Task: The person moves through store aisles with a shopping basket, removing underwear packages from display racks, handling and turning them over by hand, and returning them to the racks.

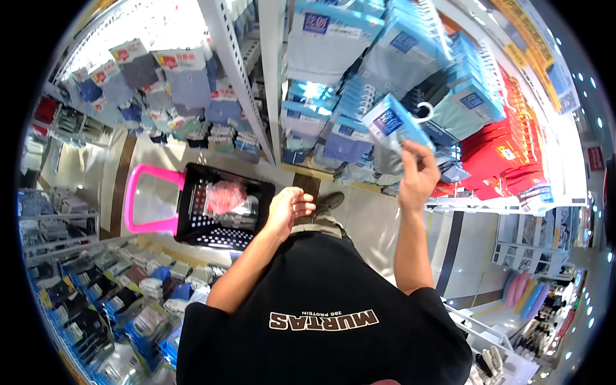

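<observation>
My right hand (418, 172) pinches a blue-carded pack of grey fabric (390, 123) by its lower edge, in front of the rack. A white plastic hook (424, 112) sticks out from the card's top corner; what kind of garment it is, I cannot tell. My left hand (292, 208) hovers at waist height with loosely curled fingers and nothing in it. Close beside it on the floor stands a black shopping basket (221, 237) with a pink handle (133, 199). Inside the basket lie a pink bundle (226, 197) and a clear-wrapped pack (244, 212).
Blue-carded packs (401, 48) hang in rows ahead, with red packs (494, 157) to their right. Grey and blue socks (186, 80) hang at the upper left. A low display of packaged goods (122, 301) stands at the lower left. White shelving (269, 77) divides the racks.
</observation>
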A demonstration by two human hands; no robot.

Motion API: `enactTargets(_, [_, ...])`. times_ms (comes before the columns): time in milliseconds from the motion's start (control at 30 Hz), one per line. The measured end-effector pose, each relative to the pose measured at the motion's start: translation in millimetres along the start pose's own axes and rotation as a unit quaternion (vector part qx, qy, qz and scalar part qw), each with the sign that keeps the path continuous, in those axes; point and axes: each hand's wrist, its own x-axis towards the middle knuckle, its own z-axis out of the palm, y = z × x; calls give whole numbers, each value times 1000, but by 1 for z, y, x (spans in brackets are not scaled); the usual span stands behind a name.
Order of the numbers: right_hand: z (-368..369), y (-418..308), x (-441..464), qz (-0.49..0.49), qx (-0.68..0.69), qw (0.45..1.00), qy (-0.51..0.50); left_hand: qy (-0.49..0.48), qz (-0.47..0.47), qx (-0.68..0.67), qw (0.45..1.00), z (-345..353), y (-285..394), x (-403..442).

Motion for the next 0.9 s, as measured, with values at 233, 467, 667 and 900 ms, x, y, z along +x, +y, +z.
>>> enactTargets(233, [-9,-36,111,-108,-36,994,3,-45,84,128,987,9,28,13])
enactTargets(467, [5,-28,139,-115,-27,989,-86,-23,429,336,838,57,167,35])
enactTargets(667, [2,-25,122,-136,-114,981,-74,30,632,424,648,129,242,29])
enactTargets(900, [-7,-40,64,-158,-195,967,-30,35,563,358,744,175,244,41])
